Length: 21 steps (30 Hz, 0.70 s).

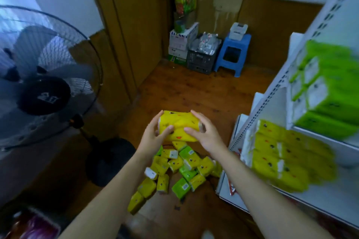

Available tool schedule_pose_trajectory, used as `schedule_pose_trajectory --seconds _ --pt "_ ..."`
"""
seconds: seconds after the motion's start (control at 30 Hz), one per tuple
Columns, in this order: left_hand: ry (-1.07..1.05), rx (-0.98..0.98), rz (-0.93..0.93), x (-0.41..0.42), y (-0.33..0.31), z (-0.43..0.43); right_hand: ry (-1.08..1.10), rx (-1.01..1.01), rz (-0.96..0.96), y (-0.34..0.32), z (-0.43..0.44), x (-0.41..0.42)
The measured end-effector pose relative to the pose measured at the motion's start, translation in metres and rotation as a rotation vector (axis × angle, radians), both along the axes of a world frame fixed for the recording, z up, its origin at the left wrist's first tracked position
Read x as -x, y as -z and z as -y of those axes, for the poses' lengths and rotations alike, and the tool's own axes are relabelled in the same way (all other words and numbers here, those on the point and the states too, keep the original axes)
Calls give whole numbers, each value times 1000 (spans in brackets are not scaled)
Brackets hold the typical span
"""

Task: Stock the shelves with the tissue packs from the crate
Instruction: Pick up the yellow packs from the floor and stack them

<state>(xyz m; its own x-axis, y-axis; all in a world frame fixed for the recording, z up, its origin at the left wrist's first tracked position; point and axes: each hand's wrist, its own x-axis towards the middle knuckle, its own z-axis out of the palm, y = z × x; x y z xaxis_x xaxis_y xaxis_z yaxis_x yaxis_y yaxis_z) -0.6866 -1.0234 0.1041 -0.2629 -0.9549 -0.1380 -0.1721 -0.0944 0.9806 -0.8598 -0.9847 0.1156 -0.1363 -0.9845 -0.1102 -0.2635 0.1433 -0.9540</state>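
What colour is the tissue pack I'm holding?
The tissue pack is yellow with a cartoon face, head view.

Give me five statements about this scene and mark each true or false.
1. The left hand and right hand hold one yellow pack. True.
2. On the shelf, the green packs sit below the yellow stack. False: the green packs sit above it.
3. The fan stands on the right. False: it stands on the left.
4. A blue stool stands by the far wall. True.
5. The pile under the hands holds only yellow packs. False: it holds green ones too.
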Motion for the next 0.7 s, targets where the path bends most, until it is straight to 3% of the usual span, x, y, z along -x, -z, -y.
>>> schedule_pose_trajectory --seconds 0.13,0.43,0.7 --pt "168 20 24 27 -5 -35 92 -36 51 -2 -55 28" --pt "435 -12 208 134 30 -111 323 -111 -29 39 -165 117" --pt "608 -25 159 272 68 -172 549 -67 33 94 -254 231"
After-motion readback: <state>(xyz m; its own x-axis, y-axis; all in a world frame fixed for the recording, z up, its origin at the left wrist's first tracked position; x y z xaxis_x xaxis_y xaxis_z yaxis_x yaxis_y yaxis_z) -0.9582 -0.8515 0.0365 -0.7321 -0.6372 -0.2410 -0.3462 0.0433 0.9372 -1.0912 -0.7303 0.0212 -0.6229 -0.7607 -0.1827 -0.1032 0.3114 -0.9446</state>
